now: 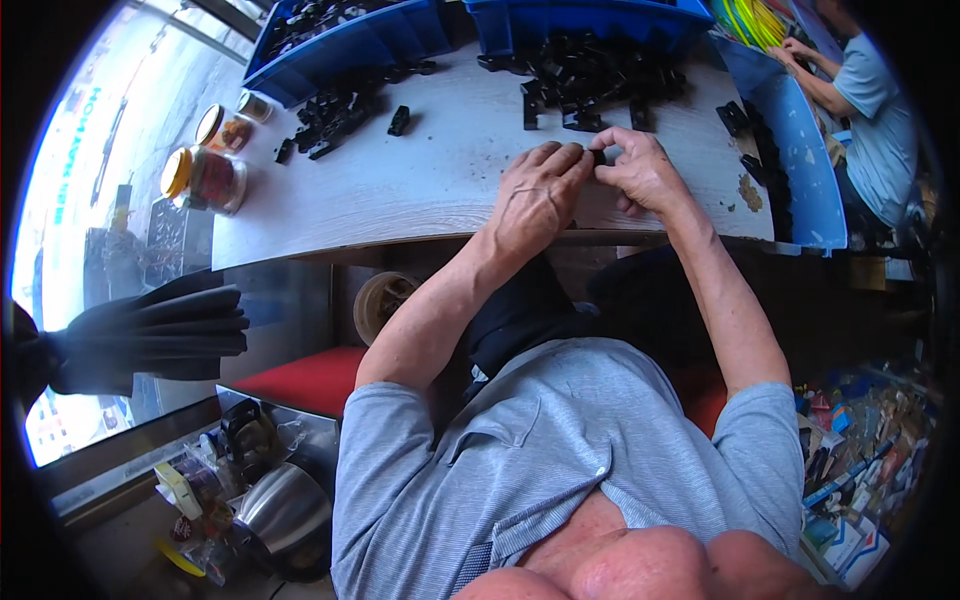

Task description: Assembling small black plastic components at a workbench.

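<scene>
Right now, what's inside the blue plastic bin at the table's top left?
The blue plastic bin holds loose small black plastic parts. Its front wall hides the lower layers, so depth is unknown.

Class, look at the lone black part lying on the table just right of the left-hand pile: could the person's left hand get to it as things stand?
Probably yes. The left hand rests on the table, and only bare tabletop lies between it and the lone black part.

small parts (590,75) showing black | bins (350,40) showing blue | table (420,190) showing pale grey woodgrain | jar lids (176,170) showing yellow | shirt (560,450) showing grey-blue | seat (310,380) showing red
</scene>
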A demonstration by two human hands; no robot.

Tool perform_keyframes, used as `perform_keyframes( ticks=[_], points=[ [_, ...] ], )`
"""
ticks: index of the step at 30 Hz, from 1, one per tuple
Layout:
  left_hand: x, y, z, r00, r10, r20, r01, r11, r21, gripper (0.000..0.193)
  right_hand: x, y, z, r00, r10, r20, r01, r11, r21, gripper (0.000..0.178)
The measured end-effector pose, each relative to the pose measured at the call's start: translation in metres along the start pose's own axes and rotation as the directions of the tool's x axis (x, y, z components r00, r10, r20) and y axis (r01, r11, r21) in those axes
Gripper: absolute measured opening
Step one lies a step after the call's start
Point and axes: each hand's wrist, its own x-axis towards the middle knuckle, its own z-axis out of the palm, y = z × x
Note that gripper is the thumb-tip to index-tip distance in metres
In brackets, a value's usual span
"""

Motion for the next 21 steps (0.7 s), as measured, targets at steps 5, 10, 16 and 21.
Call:
perform_keyframes(
  ticks=[5, 10, 16, 21],
  points=[
    [0.0, -0.005, 0.004, 0.977, -0.065, -0.204, 0.025, 0.981, -0.191, 0.036, 0.004, 0.006, -0.003, 1.0, 0.017, 0.005, -0.017, 1.0, -0.016, 0.031],
    [-0.006, -0.099, -0.043, 0.693, -0.346, -0.633, 0.53, 0.839, 0.122, 0.029, -0.007, 0.009, -0.006, 0.998, -0.023, -0.054, 0.029, 0.993, 0.116, 0.034],
    [-0.034, -0.139, -0.054, 0.808, -0.497, -0.316, 0.587, 0.716, 0.378, 0.026, -0.006, 0.031, -0.034, 0.994, 0.068, -0.082, -0.025, 0.896, 0.443, 0.044],
    [-0.037, -0.111, -0.051, 0.875, -0.403, -0.268, 0.475, 0.823, 0.313, 0.019, 0.005, 0.063, -0.088, 0.918, 0.203, -0.341, 0.024, 0.829, 0.559, 0.041]
  ],
)
